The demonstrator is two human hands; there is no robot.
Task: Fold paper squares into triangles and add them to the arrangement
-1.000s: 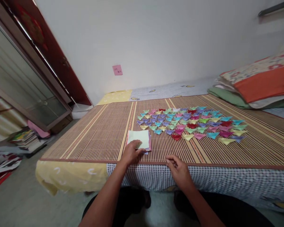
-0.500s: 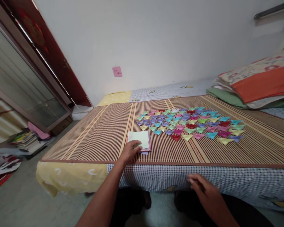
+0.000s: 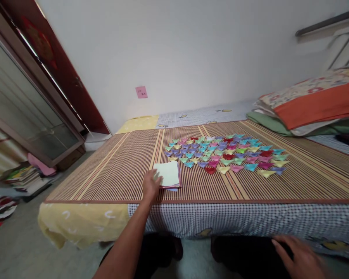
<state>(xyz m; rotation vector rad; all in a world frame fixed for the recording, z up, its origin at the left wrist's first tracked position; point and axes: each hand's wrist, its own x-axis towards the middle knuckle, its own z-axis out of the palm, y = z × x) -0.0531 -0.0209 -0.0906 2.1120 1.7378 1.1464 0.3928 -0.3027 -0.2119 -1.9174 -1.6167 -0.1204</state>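
Observation:
A stack of square coloured paper (image 3: 168,173), pale green on top, lies near the front edge of the striped mat (image 3: 113,166). My left hand (image 3: 151,185) is at the stack's left edge, fingers apart, with the fingertips touching the top sheet. My right hand (image 3: 299,257) is low at the right, over my dark-clad leg, slightly blurred, thumb apart from the fingers and nothing seen in it. Several rows of small folded paper pieces (image 3: 228,157) in many colours are spread to the right of the stack.
Folded bedding (image 3: 317,104) is piled at the right by the wall. A pink note (image 3: 141,92) is on the wall. A glass-panelled cabinet (image 3: 43,116) stands at the left, with stacked books (image 3: 23,178) on the floor below it.
My left hand has moved left from the top of the stack to its left edge. My right hand has moved right and down, and its fingers have spread. The view has shifted slightly.

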